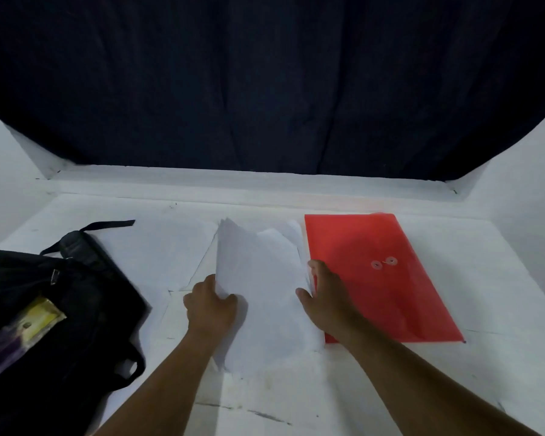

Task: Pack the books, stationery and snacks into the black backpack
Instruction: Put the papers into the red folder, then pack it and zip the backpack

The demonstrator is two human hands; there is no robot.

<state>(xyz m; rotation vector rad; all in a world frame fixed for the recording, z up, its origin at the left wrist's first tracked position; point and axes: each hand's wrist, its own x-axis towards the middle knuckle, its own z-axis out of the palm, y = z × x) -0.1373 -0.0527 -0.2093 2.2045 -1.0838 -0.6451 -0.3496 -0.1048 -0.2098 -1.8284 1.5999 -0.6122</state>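
A stack of white paper sheets (261, 278) lies on the white table in the middle. My left hand (210, 305) grips its left edge, thumb on top. My right hand (323, 297) holds the right edge, fingers curled behind the sheets. A red plastic document folder (390, 294) with a string-and-button clasp lies flat just right of the papers. The black backpack (54, 309) lies at the left, and a yellow and purple packet (26, 328) sticks out of it.
Another white sheet (164, 247) lies flat between the backpack and the stack. A dark curtain (265, 83) hangs behind the table. White walls close in the left and right sides.
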